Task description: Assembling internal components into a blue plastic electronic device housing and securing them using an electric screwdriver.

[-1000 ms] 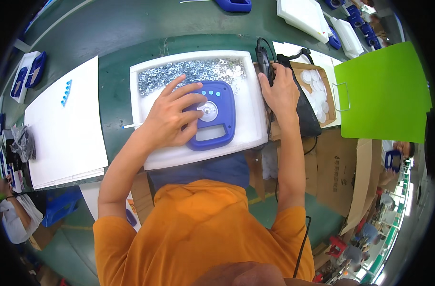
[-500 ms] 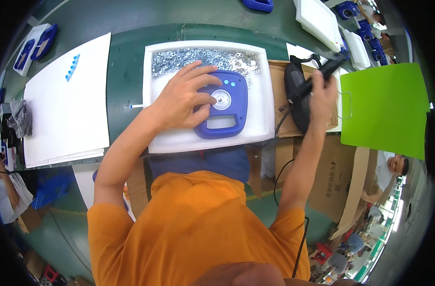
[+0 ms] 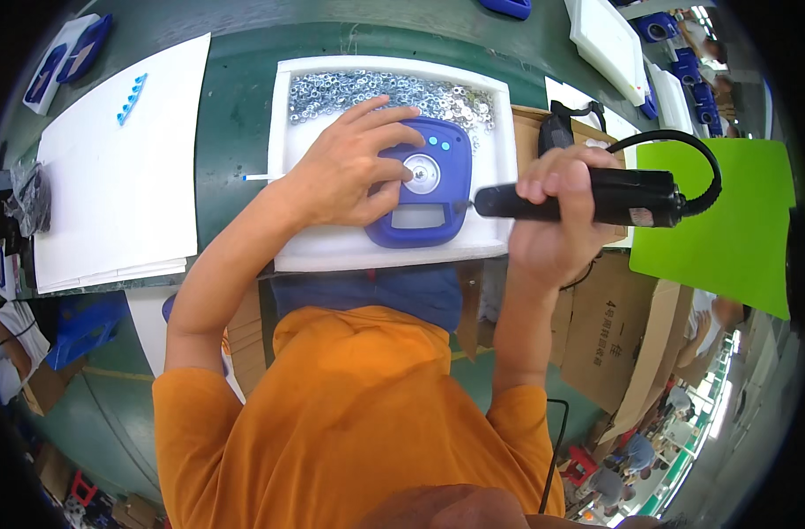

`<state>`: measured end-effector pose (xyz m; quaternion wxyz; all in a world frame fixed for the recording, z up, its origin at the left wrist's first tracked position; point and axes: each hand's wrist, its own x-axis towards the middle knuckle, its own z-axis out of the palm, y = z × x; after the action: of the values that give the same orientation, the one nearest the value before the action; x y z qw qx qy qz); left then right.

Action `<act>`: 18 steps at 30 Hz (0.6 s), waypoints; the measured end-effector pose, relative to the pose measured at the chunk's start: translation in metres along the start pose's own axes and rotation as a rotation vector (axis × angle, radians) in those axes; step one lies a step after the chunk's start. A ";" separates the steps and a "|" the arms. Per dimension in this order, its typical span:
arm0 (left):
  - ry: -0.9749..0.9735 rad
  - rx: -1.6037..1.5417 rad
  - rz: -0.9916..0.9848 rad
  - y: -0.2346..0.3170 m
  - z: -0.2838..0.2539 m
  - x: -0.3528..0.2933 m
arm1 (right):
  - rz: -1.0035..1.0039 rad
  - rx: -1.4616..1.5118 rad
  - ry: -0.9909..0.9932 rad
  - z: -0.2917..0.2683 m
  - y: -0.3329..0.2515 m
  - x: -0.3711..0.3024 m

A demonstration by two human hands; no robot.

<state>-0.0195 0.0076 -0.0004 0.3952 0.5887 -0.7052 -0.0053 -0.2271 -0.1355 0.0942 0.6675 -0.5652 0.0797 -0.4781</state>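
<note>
The left hand [image 3: 354, 169], fingers spread, hides part of a blue panel [image 3: 458, 172]. The right hand [image 3: 552, 234] clasps a black tool [image 3: 627, 196], its tip barely discernible

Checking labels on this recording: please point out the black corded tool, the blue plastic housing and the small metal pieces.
Black corded tool [image 3: 627, 194]: head view, rear half of its body.
Blue plastic housing [image 3: 453, 181]: head view, its face, toward the right edge.
Small metal pieces [image 3: 367, 85]: head view, middle of the heap.
</note>
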 end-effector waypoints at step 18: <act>0.005 -0.006 0.013 -0.003 0.004 -0.003 | -0.020 -0.144 -0.049 0.030 0.055 0.010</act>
<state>-0.0194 0.0071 -0.0063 0.3987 0.5831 -0.7078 -0.0033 -0.1718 -0.1274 0.0630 0.6222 -0.6240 0.0918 -0.4638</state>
